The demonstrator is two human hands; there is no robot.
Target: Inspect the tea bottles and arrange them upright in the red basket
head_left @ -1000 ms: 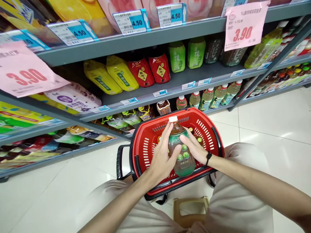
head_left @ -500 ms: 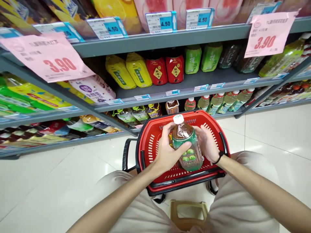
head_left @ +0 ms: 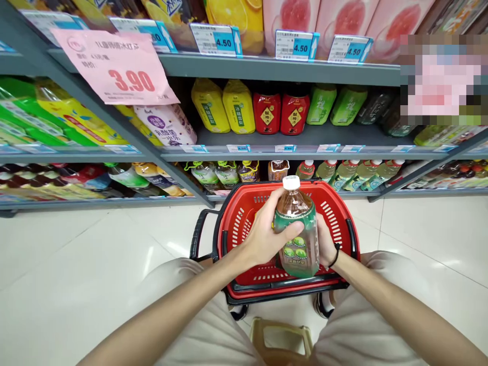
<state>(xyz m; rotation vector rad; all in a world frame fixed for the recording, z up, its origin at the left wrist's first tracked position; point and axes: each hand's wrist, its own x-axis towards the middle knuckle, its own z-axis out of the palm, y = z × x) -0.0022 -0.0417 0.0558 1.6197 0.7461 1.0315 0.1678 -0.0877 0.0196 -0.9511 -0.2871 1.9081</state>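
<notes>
A large drink bottle (head_left: 296, 249) with a white cap, a brown top and a green label with round green pictures is held over a red shopping basket (head_left: 233, 216). My left hand (head_left: 269, 231) wraps around its left side, thumb across the front of the label. Behind the bottle's right side is my right hand (head_left: 326, 241), a black band at its wrist; the bottle hides its fingers, so its grip cannot be seen. Something yellow inside the basket is mostly covered by my left hand and the bottle.
A shelf (head_left: 236, 142) ahead holds yellow bottles (head_left: 223, 107), red bottles (head_left: 280, 112) and green bottles (head_left: 335, 104). More bottles (head_left: 356, 175) stand on the bottom shelf, just beyond the basket. A pink price sign (head_left: 118, 68) hangs at upper left. Below the basket is a tan stool (head_left: 259, 335).
The view has shifted, so the shelves appear further right. My right hand's fingers, spread beside the bottle before, are now behind it. The bottle stands a little more upright in my left hand.
</notes>
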